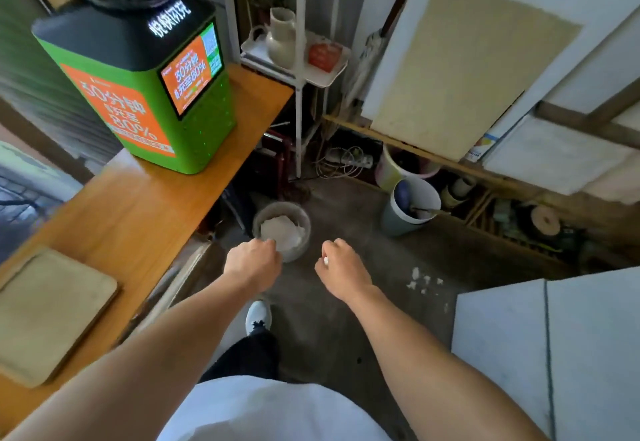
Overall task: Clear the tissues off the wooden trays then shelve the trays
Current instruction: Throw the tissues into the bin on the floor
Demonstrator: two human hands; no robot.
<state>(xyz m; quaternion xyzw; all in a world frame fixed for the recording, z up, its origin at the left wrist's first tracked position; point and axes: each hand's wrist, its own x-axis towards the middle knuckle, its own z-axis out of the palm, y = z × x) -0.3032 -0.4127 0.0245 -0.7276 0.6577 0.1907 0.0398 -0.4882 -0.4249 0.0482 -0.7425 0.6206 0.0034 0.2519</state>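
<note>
A pale wooden tray [52, 312] lies flat on the orange wooden counter [149, 219] at the lower left, with nothing on it. On the floor stands a small grey waste bin [301, 219] holding crumpled white tissue [282, 232]. My left hand [254, 262] hovers at the bin's near rim, fingers curled down; whether it holds tissue is hidden. My right hand [341, 267] is just right of the bin, fingers closed, with a small white scrap of tissue showing at the thumb. Small white tissue bits [424, 281] lie on the floor to the right.
A green and orange charging kiosk [145, 87] stands on the counter. A white metal shelf rack [298, 59] with a jug and a red box is behind. Buckets [412, 205], cables and clutter line the right wall. A grey cabinet top [554, 347] is at right.
</note>
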